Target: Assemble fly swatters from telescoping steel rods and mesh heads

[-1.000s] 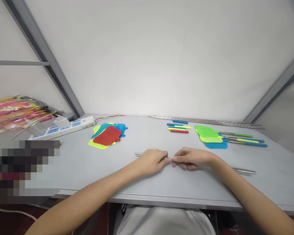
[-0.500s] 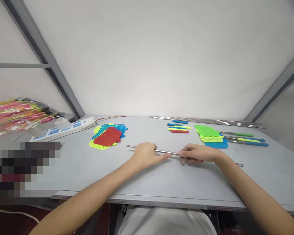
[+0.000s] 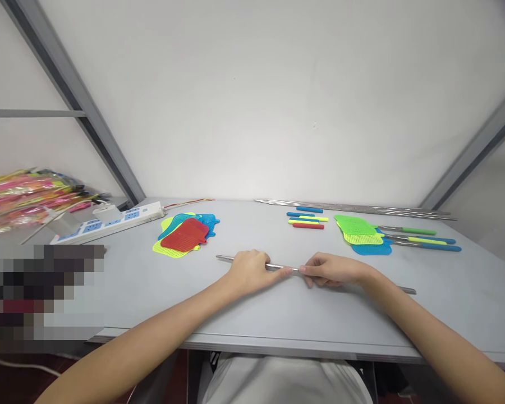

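A thin metal rod (image 3: 224, 257) lies crosswise in front of me, low over the tabletop. My left hand (image 3: 251, 272) is closed around its left part, thumb stretched along it to the right. With thumb and fingertips, my right hand (image 3: 331, 269) pinches the rod just beside the left thumb tip. The rod's right end comes out beyond my right wrist; the stretch between is hidden by that hand and forearm. Left of my hands lie loose fly swatter heads, a red head (image 3: 185, 234) on top. Behind them are several coloured handle grips, including a red grip (image 3: 308, 226).
At the right lie fly swatters with rods and grips, a green swatter (image 3: 356, 223) uppermost. Long metal rods (image 3: 362, 209) run along the wall. A white power strip (image 3: 122, 222) and bagged colourful items (image 3: 29, 196) are at the left. A pixelated patch (image 3: 21, 297) hides the near left.
Both hands and the rod have shifted slightly toward me. My right hand has moved a little left, closer to my left thumb.
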`<state>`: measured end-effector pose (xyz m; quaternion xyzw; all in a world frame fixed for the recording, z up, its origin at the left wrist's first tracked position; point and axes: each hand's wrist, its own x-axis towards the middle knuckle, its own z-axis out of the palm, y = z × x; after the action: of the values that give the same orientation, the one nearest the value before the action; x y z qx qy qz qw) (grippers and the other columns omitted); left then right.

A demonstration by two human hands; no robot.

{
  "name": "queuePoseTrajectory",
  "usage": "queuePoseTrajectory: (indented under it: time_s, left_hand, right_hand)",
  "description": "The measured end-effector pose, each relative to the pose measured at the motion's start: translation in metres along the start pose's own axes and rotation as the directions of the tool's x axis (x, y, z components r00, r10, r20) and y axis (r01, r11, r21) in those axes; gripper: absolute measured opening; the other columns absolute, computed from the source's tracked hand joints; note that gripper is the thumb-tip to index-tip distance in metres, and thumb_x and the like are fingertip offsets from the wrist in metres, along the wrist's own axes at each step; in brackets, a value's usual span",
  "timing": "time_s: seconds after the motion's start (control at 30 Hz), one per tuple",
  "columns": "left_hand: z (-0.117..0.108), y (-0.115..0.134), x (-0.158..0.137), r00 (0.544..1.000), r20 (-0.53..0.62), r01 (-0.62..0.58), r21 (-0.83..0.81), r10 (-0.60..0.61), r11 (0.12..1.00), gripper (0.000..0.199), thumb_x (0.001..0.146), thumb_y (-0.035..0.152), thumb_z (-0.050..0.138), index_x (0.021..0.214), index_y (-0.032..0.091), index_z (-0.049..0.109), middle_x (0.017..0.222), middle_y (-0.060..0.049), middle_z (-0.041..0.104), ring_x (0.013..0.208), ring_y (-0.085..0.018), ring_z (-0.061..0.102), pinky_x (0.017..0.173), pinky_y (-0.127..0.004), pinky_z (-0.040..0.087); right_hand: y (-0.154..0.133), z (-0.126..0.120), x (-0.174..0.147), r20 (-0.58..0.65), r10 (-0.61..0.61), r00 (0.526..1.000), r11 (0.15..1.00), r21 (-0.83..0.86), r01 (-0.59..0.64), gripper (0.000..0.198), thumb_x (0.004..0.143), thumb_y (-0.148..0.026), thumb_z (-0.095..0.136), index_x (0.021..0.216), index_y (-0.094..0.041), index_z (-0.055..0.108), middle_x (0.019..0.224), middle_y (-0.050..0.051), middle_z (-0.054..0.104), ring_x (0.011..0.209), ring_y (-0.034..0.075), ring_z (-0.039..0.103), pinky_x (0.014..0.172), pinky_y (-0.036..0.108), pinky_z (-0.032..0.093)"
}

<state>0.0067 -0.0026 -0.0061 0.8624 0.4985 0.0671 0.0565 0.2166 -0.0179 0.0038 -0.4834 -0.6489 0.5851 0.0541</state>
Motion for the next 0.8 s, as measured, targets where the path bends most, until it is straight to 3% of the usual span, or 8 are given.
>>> queuePoseTrajectory:
  time_s: [0.43, 0.8]
  left_hand:
    - [-0.0010, 0.0076, -0.0042, 0.998, 0.022, 0.055, 0.002, -0.055, 0.998, 0.070, 0.067, 0.073, 0.016, 0.049, 0.017, 0.053, 0.049, -0.006, 0.055, 0.052, -0.018, 0.053, 0.047, -0.025, 0.024]
    - [0.0039, 0.0061, -0.0048, 1.000, 0.007, -0.023, 0.022, 0.023, 1.000, 0.061, 0.075, 0.063, 0.019, 0.055, 0.018, 0.056, 0.054, -0.005, 0.058, 0.053, -0.018, 0.054, 0.045, -0.024, 0.022]
  right_hand:
    - [0.0039, 0.0002, 0.0051, 0.040, -0.015, 0.999, 0.994, 0.110, 0.011, 0.041, 0.073, -0.051, 0.045, 0.064, -0.012, 0.054, 0.042, -0.009, 0.025, 0.033, 0.002, 0.015, 0.029, 0.017, 0.008]
    - [0.0034, -0.0001, 0.0052, 0.041, -0.019, 0.999, 0.992, 0.123, 0.014, 0.038, 0.074, -0.048, 0.047, 0.063, -0.012, 0.055, 0.040, -0.010, 0.022, 0.033, 0.002, 0.015, 0.029, 0.016, 0.008]
